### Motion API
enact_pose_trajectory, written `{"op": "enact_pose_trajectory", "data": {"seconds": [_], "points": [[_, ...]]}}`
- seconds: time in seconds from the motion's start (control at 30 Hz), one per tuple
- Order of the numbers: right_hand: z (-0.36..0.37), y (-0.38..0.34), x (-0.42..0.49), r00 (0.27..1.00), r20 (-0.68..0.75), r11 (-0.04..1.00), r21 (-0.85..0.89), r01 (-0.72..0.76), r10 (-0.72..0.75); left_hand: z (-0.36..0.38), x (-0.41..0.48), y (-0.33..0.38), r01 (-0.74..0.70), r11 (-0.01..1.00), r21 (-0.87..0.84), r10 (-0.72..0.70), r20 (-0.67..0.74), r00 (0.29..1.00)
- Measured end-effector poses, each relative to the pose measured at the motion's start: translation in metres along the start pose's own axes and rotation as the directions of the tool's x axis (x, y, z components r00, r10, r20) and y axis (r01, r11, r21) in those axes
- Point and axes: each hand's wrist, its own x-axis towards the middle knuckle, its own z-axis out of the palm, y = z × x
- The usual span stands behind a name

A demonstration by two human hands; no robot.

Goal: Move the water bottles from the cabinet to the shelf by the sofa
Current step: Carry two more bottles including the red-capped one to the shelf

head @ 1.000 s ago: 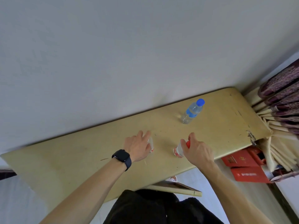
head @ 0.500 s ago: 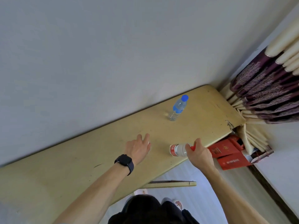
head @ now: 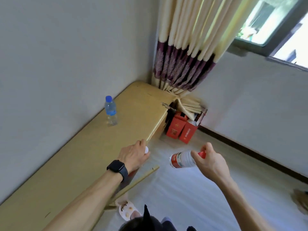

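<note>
A clear water bottle with a blue cap stands upright on the yellow cabinet top near the wall. My right hand grips the neck of a red-capped, red-labelled bottle, which lies sideways in the air over the floor, off the cabinet. At the cabinet's front edge my left hand curls over a small bottle. Only its white cap shows past my fingers.
An open cabinet door edge juts out below my left wrist. Red boxes stand on the floor beside the cabinet's end, under a cream and purple curtain. A window is at the top right. A slipper is on the pale floor.
My right hand has lifted the red-capped bottle off the cabinet and out over the floor. My left hand slid to the front edge with the white-capped bottle. The view swung right.
</note>
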Motion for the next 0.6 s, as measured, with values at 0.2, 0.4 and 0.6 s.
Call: {"op": "enact_pose_trajectory", "data": {"seconds": [0.2, 0.4, 0.6], "points": [[-0.089, 0.152, -0.074, 0.961, -0.176, 0.977, 0.07, -0.203, 0.213, -0.011, 0.003, 0.181, -0.339, 0.931, -0.135, 0.335, -0.055, 0.941], [-0.171, 0.294, -0.181, 0.823, -0.34, 0.891, 0.146, -0.431, 0.454, -0.013, -0.025, 0.387, -0.642, 0.752, -0.146, 0.636, -0.092, 0.766], [-0.24, 0.393, -0.288, 0.604, -0.486, 0.765, 0.265, -0.587, 0.632, -0.016, -0.082, 0.591, -0.909, 0.412, -0.056, 0.908, -0.064, 0.415]]}}
